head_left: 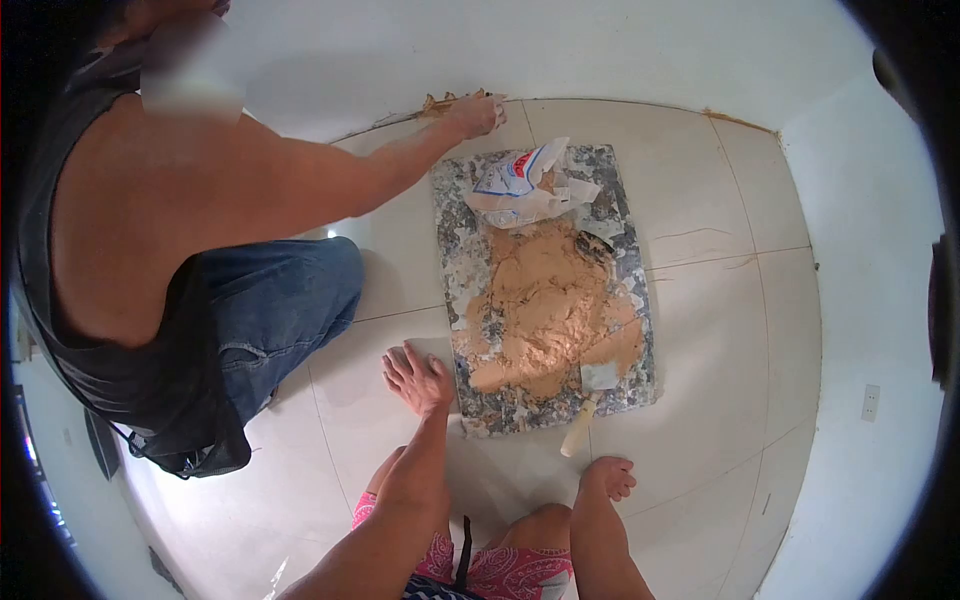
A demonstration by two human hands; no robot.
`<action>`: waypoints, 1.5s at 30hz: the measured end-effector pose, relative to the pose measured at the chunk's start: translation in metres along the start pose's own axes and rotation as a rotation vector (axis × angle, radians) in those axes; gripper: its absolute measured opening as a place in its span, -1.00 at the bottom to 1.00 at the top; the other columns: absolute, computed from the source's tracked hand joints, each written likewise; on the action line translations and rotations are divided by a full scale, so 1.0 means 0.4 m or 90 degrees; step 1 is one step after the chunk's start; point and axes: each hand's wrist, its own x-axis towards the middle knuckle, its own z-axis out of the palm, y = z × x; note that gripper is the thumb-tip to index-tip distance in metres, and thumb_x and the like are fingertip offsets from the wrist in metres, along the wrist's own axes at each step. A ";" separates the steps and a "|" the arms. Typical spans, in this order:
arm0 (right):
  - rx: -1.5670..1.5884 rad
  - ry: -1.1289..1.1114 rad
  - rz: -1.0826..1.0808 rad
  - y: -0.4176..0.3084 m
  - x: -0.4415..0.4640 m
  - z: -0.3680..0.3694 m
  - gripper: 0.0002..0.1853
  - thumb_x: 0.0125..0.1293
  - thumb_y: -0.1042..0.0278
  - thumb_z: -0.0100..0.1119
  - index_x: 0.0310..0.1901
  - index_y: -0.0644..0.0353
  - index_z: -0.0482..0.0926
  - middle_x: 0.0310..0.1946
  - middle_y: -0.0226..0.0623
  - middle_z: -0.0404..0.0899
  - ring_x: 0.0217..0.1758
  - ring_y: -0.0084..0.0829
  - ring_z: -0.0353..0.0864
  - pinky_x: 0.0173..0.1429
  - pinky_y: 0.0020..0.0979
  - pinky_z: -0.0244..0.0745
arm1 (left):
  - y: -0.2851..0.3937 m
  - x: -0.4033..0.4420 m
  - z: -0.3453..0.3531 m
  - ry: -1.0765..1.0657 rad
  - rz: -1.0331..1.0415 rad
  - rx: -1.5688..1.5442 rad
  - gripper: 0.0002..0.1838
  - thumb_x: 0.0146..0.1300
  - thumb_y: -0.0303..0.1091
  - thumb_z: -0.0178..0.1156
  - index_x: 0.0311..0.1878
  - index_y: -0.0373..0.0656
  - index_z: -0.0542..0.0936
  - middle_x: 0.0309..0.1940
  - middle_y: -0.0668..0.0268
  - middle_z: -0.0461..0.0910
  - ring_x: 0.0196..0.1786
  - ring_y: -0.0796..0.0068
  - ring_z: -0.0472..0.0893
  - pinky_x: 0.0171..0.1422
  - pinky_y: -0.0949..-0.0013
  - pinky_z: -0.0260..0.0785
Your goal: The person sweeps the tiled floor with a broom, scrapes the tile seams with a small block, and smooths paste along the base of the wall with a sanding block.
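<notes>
My left hand (418, 380) lies with fingers spread on the floor, beside the left edge of a stained board (632, 300). My right hand (610, 478) is off the board's lower right corner, fingers curled, with nothing visible in them. Just above it is a putty knife (579, 428), apart from the hand. Its light handle sticks out past the board's near edge and its blade rests by the paste. A wet mound of tan-brown paste (550, 300) covers the middle of the board. A dark object (594, 246) is partly sunk in the paste's upper right.
A crumpled, printed plastic bag (520, 190) sits at the board's far end. To the left, a co-worker (190, 220) crouches, one hand (478, 115) at the base of the wall. Pale floor tiles (700, 350) surround the board; a wall socket (870, 403) is at right.
</notes>
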 end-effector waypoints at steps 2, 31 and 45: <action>-0.008 -0.008 -0.023 -0.004 -0.012 -0.020 -0.56 0.29 -0.03 -0.29 -0.08 0.20 0.35 -0.08 -0.09 0.34 -0.01 -0.06 0.36 -0.05 -0.07 0.36 | 0.000 0.000 0.001 0.005 0.004 0.007 -0.36 0.17 -0.09 -0.01 0.32 -0.09 0.23 0.35 -0.02 0.09 0.45 0.03 -0.04 0.47 -0.02 -0.25; 0.040 0.023 0.035 -0.002 0.035 0.056 -0.57 0.21 -0.05 -0.23 -0.21 0.22 0.33 -0.13 -0.11 0.33 -0.06 -0.08 0.33 -0.10 -0.03 0.33 | 0.024 -0.022 0.030 0.032 0.023 0.092 -0.41 0.19 -0.12 -0.09 0.32 -0.01 0.23 0.30 0.14 0.17 0.36 0.10 0.11 0.38 0.01 -0.07; 0.003 0.048 0.015 -0.003 0.039 0.069 -0.60 0.23 -0.02 -0.23 -0.26 0.22 0.32 -0.18 -0.11 0.32 -0.08 -0.07 0.33 -0.12 -0.02 0.35 | 0.045 -0.016 0.030 0.009 0.020 0.133 -0.41 0.25 -0.08 -0.16 0.34 -0.04 0.21 0.31 0.11 0.16 0.38 0.11 0.10 0.37 -0.02 -0.07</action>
